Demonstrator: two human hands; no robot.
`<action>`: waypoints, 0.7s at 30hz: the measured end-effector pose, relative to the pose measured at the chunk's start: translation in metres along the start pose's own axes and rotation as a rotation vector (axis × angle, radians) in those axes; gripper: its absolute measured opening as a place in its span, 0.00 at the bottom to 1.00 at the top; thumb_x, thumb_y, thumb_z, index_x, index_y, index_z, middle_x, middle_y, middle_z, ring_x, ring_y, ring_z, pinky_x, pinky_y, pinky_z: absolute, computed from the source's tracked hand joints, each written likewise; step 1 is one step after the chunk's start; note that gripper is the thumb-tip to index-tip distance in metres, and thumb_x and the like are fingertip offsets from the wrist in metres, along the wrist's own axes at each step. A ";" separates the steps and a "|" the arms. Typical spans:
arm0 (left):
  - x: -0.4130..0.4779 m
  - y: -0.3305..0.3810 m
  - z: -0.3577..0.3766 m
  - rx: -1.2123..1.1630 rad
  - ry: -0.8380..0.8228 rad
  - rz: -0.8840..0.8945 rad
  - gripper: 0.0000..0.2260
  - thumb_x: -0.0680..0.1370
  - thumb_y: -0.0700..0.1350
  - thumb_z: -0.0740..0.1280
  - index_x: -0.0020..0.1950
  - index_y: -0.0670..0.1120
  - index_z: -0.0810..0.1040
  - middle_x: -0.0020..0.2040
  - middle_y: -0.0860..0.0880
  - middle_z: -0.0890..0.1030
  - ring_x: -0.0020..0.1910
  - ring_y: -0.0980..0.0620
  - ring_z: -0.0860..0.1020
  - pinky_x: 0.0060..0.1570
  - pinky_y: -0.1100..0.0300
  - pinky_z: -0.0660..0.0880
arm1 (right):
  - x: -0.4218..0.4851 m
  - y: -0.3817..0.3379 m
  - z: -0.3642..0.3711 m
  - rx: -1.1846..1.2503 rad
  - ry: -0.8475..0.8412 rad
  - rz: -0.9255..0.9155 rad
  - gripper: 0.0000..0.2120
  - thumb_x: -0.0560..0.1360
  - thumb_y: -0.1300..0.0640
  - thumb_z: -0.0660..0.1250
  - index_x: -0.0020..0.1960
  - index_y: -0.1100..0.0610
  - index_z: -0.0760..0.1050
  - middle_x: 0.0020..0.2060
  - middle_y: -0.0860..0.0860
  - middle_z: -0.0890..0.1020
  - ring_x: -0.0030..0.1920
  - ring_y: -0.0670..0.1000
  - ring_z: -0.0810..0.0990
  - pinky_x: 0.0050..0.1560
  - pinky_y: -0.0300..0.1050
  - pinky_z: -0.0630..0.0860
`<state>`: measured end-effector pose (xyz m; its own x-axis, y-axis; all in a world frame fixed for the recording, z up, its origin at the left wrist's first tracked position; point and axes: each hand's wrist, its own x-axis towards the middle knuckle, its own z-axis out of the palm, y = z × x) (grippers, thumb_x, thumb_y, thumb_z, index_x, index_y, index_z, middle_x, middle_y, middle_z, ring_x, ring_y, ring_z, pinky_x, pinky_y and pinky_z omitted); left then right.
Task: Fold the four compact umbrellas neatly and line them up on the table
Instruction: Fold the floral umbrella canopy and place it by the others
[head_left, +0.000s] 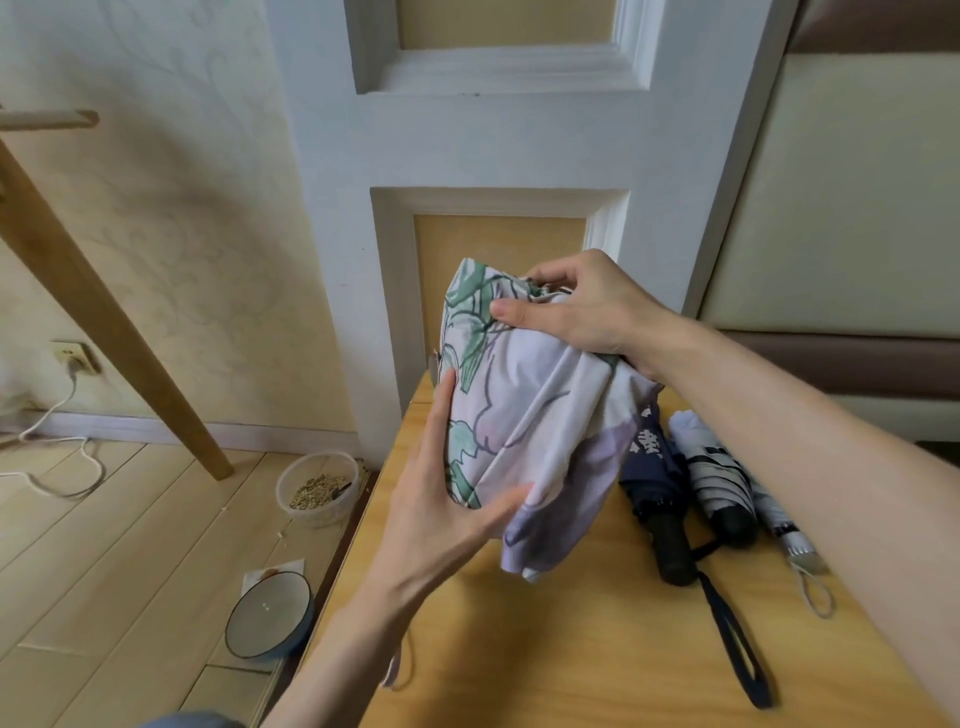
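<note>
The right grip pinched the top of the flowery umbrella above the desk. The left grip pressed its 8 o'clock side with straight fingers. Three more umbrellas lay on the desk at 4 o'clock.

My left hand and right hand are bare, as are both forearms to the picture's edge, at 6 and 4 o'clock. The right thumbnail is short and plain. At 7 o'clock a scrap of blue-grey cloth shows; which garment, I can't tell.
</note>
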<state>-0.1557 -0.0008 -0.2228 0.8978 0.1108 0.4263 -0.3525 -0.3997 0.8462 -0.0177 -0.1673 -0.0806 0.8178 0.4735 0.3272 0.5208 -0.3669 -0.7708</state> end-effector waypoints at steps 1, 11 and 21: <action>0.000 0.001 0.002 -0.029 -0.037 -0.023 0.55 0.69 0.61 0.82 0.85 0.65 0.48 0.75 0.74 0.68 0.75 0.69 0.67 0.69 0.69 0.68 | 0.001 0.000 0.001 -0.015 0.002 0.000 0.11 0.74 0.46 0.80 0.46 0.53 0.88 0.39 0.42 0.87 0.42 0.36 0.81 0.46 0.28 0.73; -0.002 -0.005 0.010 -0.359 0.144 -0.178 0.37 0.68 0.45 0.83 0.75 0.55 0.72 0.47 0.52 0.85 0.35 0.55 0.80 0.29 0.61 0.76 | -0.012 -0.013 -0.017 0.048 -0.096 0.036 0.25 0.72 0.35 0.74 0.64 0.45 0.83 0.59 0.41 0.85 0.61 0.39 0.81 0.68 0.38 0.74; 0.002 -0.009 -0.004 -0.360 0.242 -0.279 0.42 0.68 0.70 0.71 0.79 0.55 0.69 0.70 0.52 0.81 0.65 0.56 0.81 0.63 0.56 0.79 | -0.036 0.023 -0.020 0.005 -0.053 -0.128 0.05 0.77 0.54 0.77 0.50 0.46 0.83 0.50 0.49 0.86 0.52 0.45 0.85 0.51 0.35 0.78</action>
<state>-0.1517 0.0067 -0.2283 0.8988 0.3928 0.1945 -0.2154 0.0093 0.9765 -0.0301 -0.2088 -0.0991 0.7304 0.5581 0.3938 0.6190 -0.2970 -0.7271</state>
